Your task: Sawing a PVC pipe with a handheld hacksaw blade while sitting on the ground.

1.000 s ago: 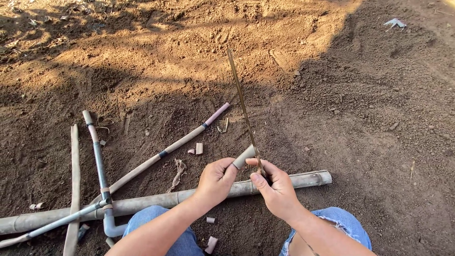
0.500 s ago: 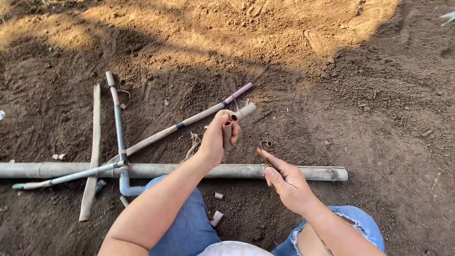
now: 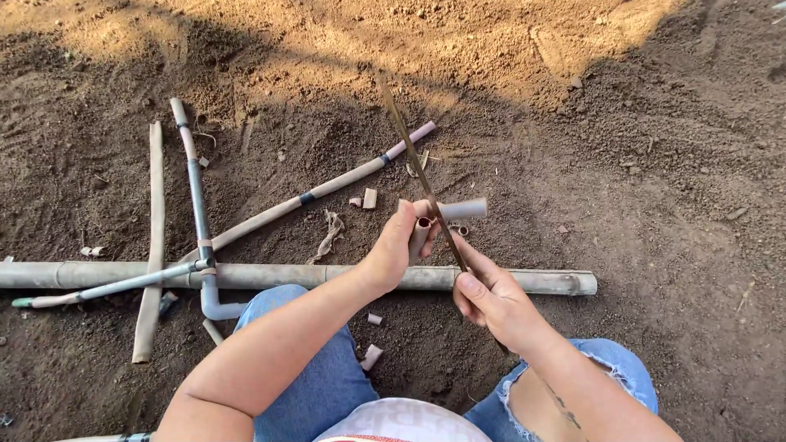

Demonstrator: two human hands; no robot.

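Head view: left hand point(image 3: 397, 250) grip clamps short pipe point(image 3: 449, 214); right hand point(image 3: 491, 299) grip clamps saw blade point(image 3: 422, 176).

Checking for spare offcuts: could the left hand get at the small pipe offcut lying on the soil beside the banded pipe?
Probably not right now: the left hand is closed around a short pipe piece. The offcut lies close ahead on open soil, nothing covering it.

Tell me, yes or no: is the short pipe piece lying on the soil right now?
No: the left hand holds the short pipe piece up off the soil while the right hand lays a thin blade across it.
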